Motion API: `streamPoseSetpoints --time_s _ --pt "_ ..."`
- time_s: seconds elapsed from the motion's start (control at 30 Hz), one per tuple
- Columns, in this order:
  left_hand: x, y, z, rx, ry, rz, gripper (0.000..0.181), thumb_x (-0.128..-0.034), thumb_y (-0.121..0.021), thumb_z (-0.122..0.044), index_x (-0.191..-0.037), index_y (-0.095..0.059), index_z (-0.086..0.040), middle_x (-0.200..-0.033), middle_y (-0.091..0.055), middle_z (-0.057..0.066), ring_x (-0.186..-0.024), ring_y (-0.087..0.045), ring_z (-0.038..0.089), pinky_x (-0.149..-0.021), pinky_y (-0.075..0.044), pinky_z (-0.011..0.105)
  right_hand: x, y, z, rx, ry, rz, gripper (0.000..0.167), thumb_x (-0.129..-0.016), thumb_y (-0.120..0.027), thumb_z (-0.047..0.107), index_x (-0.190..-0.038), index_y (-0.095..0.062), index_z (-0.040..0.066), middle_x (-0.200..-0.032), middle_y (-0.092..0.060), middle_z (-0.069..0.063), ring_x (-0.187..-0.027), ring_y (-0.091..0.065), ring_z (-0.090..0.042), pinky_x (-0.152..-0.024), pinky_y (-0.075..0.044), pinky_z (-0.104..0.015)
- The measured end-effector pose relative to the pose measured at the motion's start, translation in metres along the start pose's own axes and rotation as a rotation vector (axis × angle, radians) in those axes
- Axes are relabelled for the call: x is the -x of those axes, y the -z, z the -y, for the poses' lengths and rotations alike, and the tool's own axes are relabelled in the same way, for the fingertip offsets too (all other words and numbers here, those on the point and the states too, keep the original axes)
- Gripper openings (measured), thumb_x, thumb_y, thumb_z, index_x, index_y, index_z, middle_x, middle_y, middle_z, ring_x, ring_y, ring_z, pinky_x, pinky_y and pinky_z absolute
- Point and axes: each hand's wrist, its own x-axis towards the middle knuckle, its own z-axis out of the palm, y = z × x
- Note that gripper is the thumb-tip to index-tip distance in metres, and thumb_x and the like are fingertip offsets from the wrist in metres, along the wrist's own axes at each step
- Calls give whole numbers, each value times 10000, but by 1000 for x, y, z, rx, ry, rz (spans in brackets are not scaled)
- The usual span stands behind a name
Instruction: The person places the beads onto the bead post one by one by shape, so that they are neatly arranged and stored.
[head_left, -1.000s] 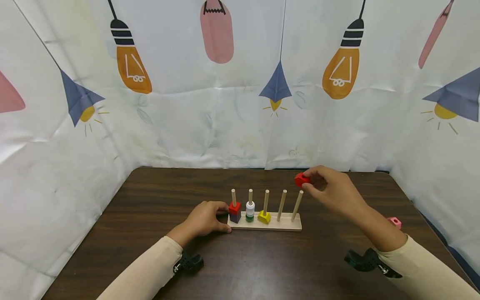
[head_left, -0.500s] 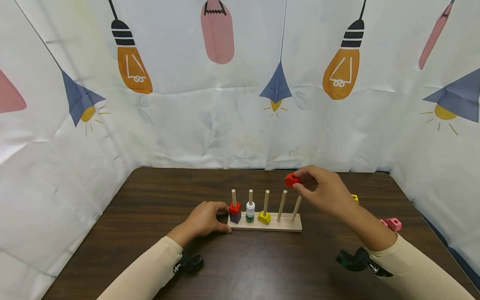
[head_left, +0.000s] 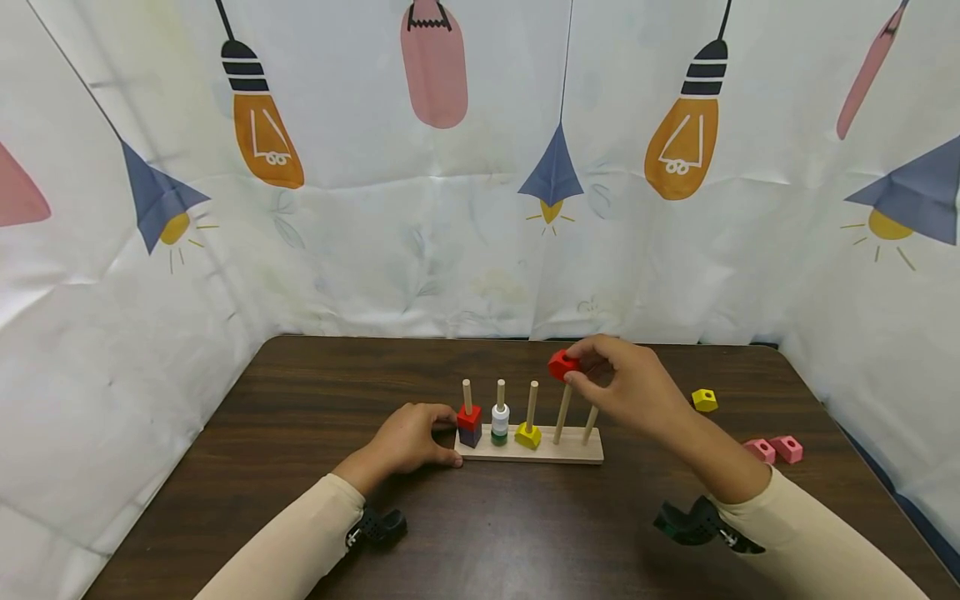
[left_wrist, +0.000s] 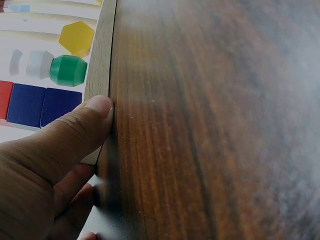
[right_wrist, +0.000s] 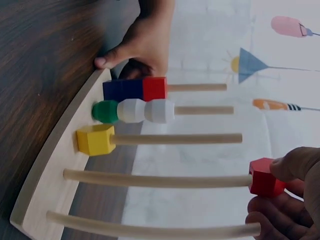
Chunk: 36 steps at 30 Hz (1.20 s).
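Observation:
My left hand (head_left: 411,437) grips the left end of the wooden peg board (head_left: 555,452), thumb on its front edge in the left wrist view. My right hand (head_left: 626,379) pinches a red block (head_left: 562,365) at the top of the fourth peg (right_wrist: 160,179); the right wrist view shows the block against the peg's tip. On the first peg, a red block (right_wrist: 154,88) sits beyond dark blue ones (right_wrist: 123,90). White beads (right_wrist: 159,111) and a green one (right_wrist: 104,111) are on the second, a yellow block (right_wrist: 96,140) on the third. The fifth peg (right_wrist: 150,230) is bare.
A yellow block (head_left: 704,400) and two pink blocks (head_left: 786,448) lie on the brown table (head_left: 525,533), right of the board. A printed white curtain (head_left: 360,250) hangs behind the table and along its sides.
My right hand has moved left with the red block, from above the fifth peg to the fourth. The yellow and pink blocks at the right have come into view. My left hand stays put.

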Motion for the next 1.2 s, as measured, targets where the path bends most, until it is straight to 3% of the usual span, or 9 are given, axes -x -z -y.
streamPoseSetpoints --time_s 0.2,0.5,0.73,0.97,1.2 --pt "0 -1 0 1 5 2 559 -670 -967 -398 -1118 -740 -152 -1080 -758 -28 -1036 -687 245 -903 -523 471 -2 -6 4 -12 -17 8 262 -882 -808 60 -1119 -697 82 -983 -722 25 -848 -677 -97 -743 -581 -333" --pt "0 -2 1 -4 0 1 561 -674 -965 -402 -1122 -740 -150 -1081 -757 -26 -1035 -686 244 -899 -525 469 -4 -14 9 -39 -4 17 263 -876 -810 40 -1111 -696 69 -986 -722 15 -844 -671 -106 -750 -587 -404" --pt "0 -2 1 -8 2 -1 555 -675 -964 -404 -1118 -740 -157 -1079 -754 -34 -1037 -683 243 -902 -523 466 -4 -17 14 -28 -17 19 264 -877 -813 58 -1114 -698 76 -997 -722 24 -850 -671 -108 -747 -573 -306" --pt "0 -2 2 -7 1 -2 557 -674 -962 -413 -1116 -739 -159 -1082 -756 -35 -1038 -683 240 -903 -522 466 -4 -21 16 -33 -17 9 266 -876 -814 59 -1116 -702 78 -993 -718 26 -841 -654 -99 -744 -580 -357" --pt "-1 -1 2 -7 -7 -5 555 -670 -964 -415 -1110 -743 -159 -1072 -758 -37 -1034 -686 239 -903 -522 468 -4 -26 17 -45 -25 12 266 -877 -814 64 -1117 -700 89 -992 -718 36 -811 -642 -85 -712 -572 -332"
